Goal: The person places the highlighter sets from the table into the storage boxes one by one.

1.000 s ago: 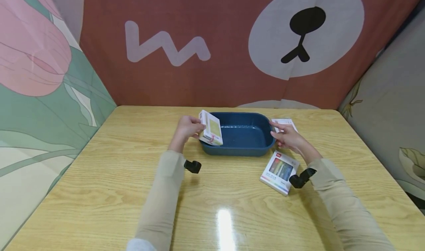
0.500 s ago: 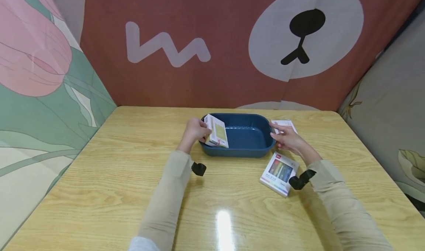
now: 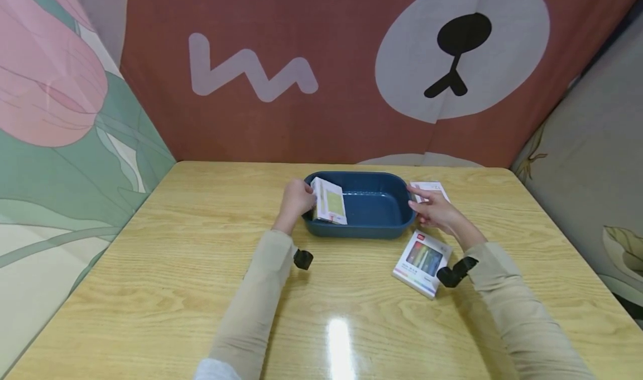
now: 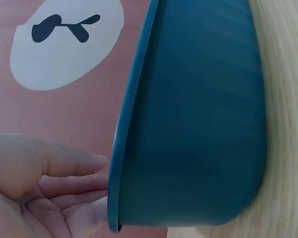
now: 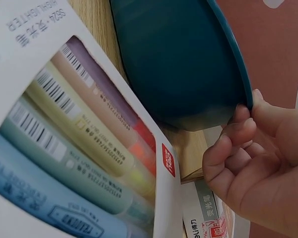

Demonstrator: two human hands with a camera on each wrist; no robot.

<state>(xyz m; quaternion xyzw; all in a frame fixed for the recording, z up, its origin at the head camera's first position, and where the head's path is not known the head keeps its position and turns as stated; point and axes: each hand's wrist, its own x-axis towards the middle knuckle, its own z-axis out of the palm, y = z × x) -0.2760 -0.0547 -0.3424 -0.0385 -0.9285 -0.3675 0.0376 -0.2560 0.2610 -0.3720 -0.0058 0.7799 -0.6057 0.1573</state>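
Observation:
A dark blue plastic bin point(image 3: 359, 230) stands on the table. Inside its left end leans a white box point(image 3: 329, 202) with a yellow-green window; the left wrist view does not show this box. My left hand point(image 3: 296, 200) is at that end, fingers close to the box's upper left edge. In the left wrist view the hand's thumb and fingers lie loosely extended by the rim point(image 4: 120, 163), with nothing seen between them. My right hand point(image 3: 436, 207) pinches the bin's right rim point(image 5: 243, 74) between thumb and curled fingers.
A white box of highlighters point(image 3: 423, 263) lies on the table right of the bin, under my right wrist. Another white box point(image 3: 433, 187) is behind my right hand, partly hidden. A patterned cloth point(image 3: 281, 129) hangs at the table's back edge.
My left hand has moved right and lowered the white box into the bin's left end; its fingers have loosened from the box. The right hand has stayed on the rim.

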